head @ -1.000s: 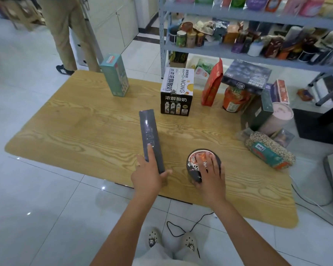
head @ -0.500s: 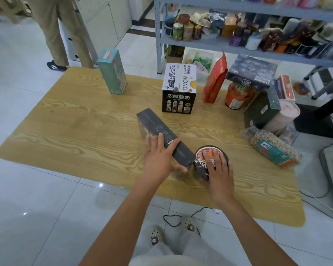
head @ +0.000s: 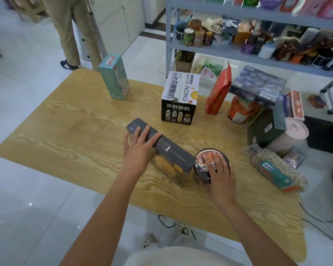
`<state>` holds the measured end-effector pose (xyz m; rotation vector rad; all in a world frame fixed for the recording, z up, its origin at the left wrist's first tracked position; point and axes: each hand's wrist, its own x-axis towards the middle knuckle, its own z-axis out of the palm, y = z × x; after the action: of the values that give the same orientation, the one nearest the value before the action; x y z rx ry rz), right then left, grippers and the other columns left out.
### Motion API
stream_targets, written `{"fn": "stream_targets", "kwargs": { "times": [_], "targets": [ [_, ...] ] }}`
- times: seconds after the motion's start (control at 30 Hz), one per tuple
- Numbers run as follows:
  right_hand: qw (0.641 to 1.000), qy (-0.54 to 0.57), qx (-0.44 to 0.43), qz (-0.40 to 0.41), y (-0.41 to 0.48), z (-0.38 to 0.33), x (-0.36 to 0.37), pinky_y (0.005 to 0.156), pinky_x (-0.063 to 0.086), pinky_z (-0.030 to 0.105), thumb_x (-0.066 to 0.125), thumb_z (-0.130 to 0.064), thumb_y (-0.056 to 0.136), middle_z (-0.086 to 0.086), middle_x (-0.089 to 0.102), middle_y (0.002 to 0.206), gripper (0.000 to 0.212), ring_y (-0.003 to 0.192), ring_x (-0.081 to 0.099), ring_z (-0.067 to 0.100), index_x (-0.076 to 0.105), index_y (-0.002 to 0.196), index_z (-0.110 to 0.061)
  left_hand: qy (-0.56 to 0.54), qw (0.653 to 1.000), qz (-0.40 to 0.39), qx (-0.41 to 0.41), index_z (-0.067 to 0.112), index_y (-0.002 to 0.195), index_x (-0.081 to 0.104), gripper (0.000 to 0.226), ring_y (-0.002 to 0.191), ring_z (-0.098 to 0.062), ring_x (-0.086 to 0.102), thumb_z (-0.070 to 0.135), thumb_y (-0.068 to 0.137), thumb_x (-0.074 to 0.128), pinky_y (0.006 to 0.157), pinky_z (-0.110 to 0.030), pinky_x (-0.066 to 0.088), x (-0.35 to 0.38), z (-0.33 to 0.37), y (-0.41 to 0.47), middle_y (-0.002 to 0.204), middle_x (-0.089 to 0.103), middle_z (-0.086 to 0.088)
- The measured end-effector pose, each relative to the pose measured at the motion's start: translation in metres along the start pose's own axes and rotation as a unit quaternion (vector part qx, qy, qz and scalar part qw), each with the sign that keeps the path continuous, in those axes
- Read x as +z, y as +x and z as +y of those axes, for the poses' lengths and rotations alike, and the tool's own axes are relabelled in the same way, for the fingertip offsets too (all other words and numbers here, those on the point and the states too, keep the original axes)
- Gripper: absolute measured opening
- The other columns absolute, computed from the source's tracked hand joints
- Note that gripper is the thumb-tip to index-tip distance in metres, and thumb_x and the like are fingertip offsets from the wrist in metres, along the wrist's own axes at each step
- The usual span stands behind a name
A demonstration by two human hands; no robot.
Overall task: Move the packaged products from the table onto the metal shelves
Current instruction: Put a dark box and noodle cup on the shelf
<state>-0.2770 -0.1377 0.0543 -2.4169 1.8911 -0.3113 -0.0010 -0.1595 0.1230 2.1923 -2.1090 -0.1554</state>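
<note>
My left hand point(head: 137, 150) grips a long dark grey box point(head: 167, 150) and holds it tilted just above the wooden table point(head: 75, 139), its far end raised. Its shadow and reflection lie on the wood beneath. To the right, my right hand point(head: 220, 172) grips a round black noodle cup point(head: 205, 166) from above, fingers curled over its lid. The cup's base is hidden, so I cannot tell if it touches the table. The grey metal shelves point(head: 238, 54) stand behind the table, crowded with packaged goods.
On the table stand a teal box point(head: 113, 77), a black-and-white drinks carton point(head: 179, 98), a red pouch point(head: 218, 91), an orange cup point(head: 240, 110) under a dark flat box point(head: 258, 87), and a grain packet point(head: 277, 170). A person point(head: 73, 29) stands at back left.
My left hand has closed on the grey box, swung it round and lifted it off the table. My right hand has stayed on the noodle cup.
</note>
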Motion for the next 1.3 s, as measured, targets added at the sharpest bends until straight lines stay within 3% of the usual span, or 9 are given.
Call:
{"fn": "stream_targets", "kwargs": {
  "times": [0.17, 0.33, 0.5, 0.6, 0.67, 0.77, 0.93, 1.1, 1.3],
  "targets": [
    [1.0, 0.012, 0.007, -0.003, 0.022, 0.011, -0.002, 0.112, 0.024, 0.052, 0.088, -0.035, 0.059, 0.009, 0.037, 0.15, 0.104, 0.141, 0.025, 0.027, 0.03, 0.145, -0.029, 0.036, 0.99, 0.073, -0.117, 0.038, 0.144, 0.036, 0.075, 0.126, -0.036, 0.033, 0.055, 0.078, 0.067, 0.112, -0.05, 0.004, 0.017, 0.016, 0.005, 0.134, 0.042, -0.017],
    [0.999, 0.036, -0.004, 0.008, 0.035, 0.016, -0.002, 0.113, 0.022, 0.053, 0.089, -0.034, 0.058, 0.009, 0.035, 0.15, 0.105, 0.141, 0.024, 0.029, 0.03, 0.145, -0.029, 0.006, 0.985, 0.031, -0.172, 0.031, 0.146, 0.03, 0.075, 0.127, -0.036, 0.026, 0.054, 0.082, 0.063, 0.11, -0.048, 0.013, 0.002, 0.031, 0.028, 0.137, 0.031, -0.017],
    [0.985, 0.153, 0.046, 0.068, 0.03, 0.024, 0.003, 0.114, 0.018, 0.048, 0.09, -0.037, 0.055, 0.016, 0.015, 0.154, 0.109, 0.144, 0.011, 0.034, 0.03, 0.145, -0.025, -0.2, 0.955, 0.059, -0.209, 0.034, 0.149, 0.025, 0.106, 0.143, -0.031, 0.01, 0.03, 0.063, 0.088, 0.115, -0.048, 0.013, -0.01, -0.034, 0.021, 0.156, 0.011, -0.01],
    [0.966, 0.233, 0.09, 0.071, 0.028, 0.026, 0.009, 0.113, 0.024, 0.045, 0.091, -0.031, 0.056, 0.014, 0.008, 0.155, 0.105, 0.144, 0.011, 0.033, 0.033, 0.143, -0.024, -0.457, 0.862, 0.011, -0.22, 0.027, 0.152, 0.017, 0.11, 0.14, -0.015, 0.026, 0.001, 0.068, 0.083, 0.114, -0.042, 0.029, 0.005, -0.06, 0.001, 0.154, 0.028, -0.003],
    [0.957, 0.269, 0.083, 0.065, 0.031, 0.026, 0.011, 0.111, 0.029, 0.041, 0.091, -0.023, 0.057, 0.009, 0.009, 0.155, 0.1, 0.144, 0.014, 0.028, 0.038, 0.142, -0.025, -0.565, 0.789, 0.01, -0.242, 0.026, 0.148, 0.028, 0.097, 0.125, -0.018, 0.049, -0.01, 0.071, 0.076, 0.098, -0.034, 0.048, 0.014, -0.056, -0.005, 0.136, 0.05, -0.002],
    [0.952, 0.288, 0.079, 0.058, 0.038, 0.028, 0.008, 0.11, 0.031, 0.036, 0.091, -0.021, 0.058, 0.008, 0.016, 0.154, 0.093, 0.142, 0.019, 0.023, 0.046, 0.139, -0.025, -0.571, 0.774, 0.064, -0.266, 0.017, 0.131, 0.047, 0.073, 0.101, -0.02, 0.058, -0.01, 0.07, 0.077, 0.066, -0.017, 0.052, 0.016, -0.041, -0.004, 0.112, 0.06, -0.003],
    [0.936, 0.332, 0.115, 0.03, 0.051, 0.029, -0.008, 0.107, 0.026, 0.024, 0.09, -0.03, 0.057, 0.004, 0.027, 0.151, 0.082, 0.139, 0.026, 0.019, 0.055, 0.131, -0.023, -0.616, 0.73, 0.092, -0.282, 0.012, 0.113, 0.044, 0.051, 0.095, -0.01, 0.058, -0.004, 0.075, 0.074, 0.068, -0.017, 0.053, 0.011, -0.024, -0.024, 0.106, 0.056, 0.0],
    [0.916, 0.389, 0.101, -0.006, 0.07, -0.001, -0.02, 0.104, 0.027, 0.02, 0.09, -0.027, 0.058, 0.003, 0.035, 0.139, 0.069, 0.126, 0.033, 0.008, 0.06, 0.12, -0.023, -0.62, 0.667, 0.232, -0.342, 0.013, 0.103, 0.045, 0.04, 0.087, -0.011, 0.062, 0.009, 0.077, 0.076, 0.068, -0.028, 0.055, -0.021, -0.035, -0.05, 0.101, 0.061, -0.002],
    [0.859, 0.5, -0.048, -0.096, 0.095, -0.109, -0.031, 0.095, 0.037, 0.009, 0.089, -0.02, 0.06, -0.006, 0.051, 0.124, 0.056, 0.115, 0.044, 0.003, 0.066, 0.112, -0.022, -0.552, 0.607, 0.409, -0.399, 0.025, 0.091, 0.05, 0.034, 0.088, -0.02, 0.063, 0.016, 0.076, 0.079, 0.073, -0.036, 0.055, -0.071, -0.104, -0.131, 0.096, 0.064, 0.002]
  ]
}}
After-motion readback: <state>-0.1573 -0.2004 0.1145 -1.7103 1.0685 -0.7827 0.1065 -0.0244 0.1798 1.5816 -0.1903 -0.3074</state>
